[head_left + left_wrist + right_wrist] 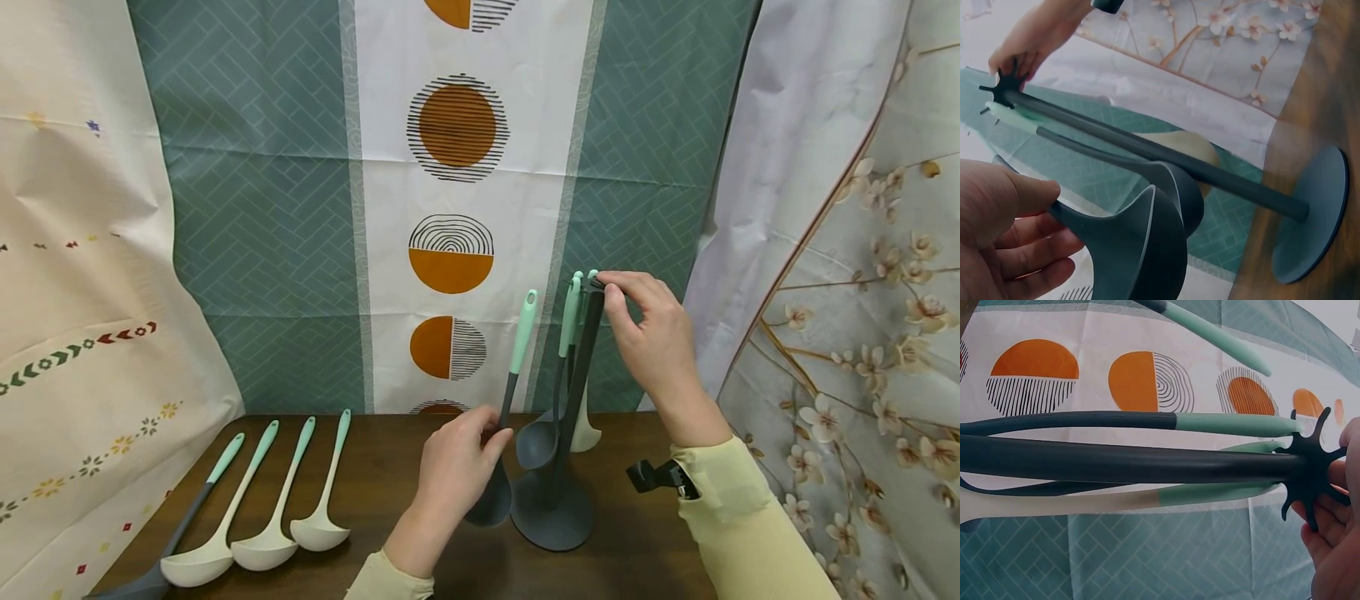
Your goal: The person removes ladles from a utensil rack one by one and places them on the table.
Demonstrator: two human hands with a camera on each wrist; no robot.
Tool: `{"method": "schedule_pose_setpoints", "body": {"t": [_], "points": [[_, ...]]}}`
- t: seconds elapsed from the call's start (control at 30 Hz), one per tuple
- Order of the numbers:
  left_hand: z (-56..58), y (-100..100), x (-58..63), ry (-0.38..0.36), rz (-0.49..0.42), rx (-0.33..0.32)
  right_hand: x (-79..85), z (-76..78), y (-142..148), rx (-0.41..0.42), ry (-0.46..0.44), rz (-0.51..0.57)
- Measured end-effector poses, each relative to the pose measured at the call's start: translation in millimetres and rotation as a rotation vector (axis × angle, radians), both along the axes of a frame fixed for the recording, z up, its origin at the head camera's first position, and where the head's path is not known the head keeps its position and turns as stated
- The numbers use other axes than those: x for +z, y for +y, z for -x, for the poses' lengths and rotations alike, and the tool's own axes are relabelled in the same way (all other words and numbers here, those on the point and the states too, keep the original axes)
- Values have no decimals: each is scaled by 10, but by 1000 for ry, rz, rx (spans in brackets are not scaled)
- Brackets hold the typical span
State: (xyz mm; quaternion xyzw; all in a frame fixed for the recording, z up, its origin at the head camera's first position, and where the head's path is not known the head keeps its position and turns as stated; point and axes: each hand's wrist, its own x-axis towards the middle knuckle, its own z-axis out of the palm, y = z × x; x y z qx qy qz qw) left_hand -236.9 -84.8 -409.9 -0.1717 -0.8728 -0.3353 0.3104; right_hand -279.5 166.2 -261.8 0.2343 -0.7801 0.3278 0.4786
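My left hand [457, 467] pinches a dark grey ladle [523, 337] by its stem, just above the bowl. The ladle stands upright with its mint green handle up, left of a dark utensil stand [579, 379]. At the top of the stand, my right hand [660, 333] holds the hook crown [1310, 472] between thumb and fingers. Hung from the hooks by their green handles are a grey ladle [536, 439] and a cream ladle [587, 433]. Another green handle [1254, 447] shows partly behind the pole in the right wrist view.
On the left of the brown table [390, 500] lie three cream ladles [321, 529] in a row, with a grey ladle [183, 521] outermost. Behind hangs a patterned cloth [262, 208], and a flowered curtain [862, 350] is at the right.
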Motion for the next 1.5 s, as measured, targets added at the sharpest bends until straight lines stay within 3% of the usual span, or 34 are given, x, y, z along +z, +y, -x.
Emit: {"method": "schedule_pose_setpoints", "body": {"t": [0.23,0.47,1.0,1.5], "points": [[2,-133,-19,-32,27,7,13,-31,2,3,-13,10],[-3,-270,-52,-62,59,54,17,-38,11,-4,-17,5],[79,-541,-98,-118,110,121,40,-36,25,-13,-30,7],[131,-797,-245,-163,143,181,-21,-42,2,-14,-46,-1]]}}
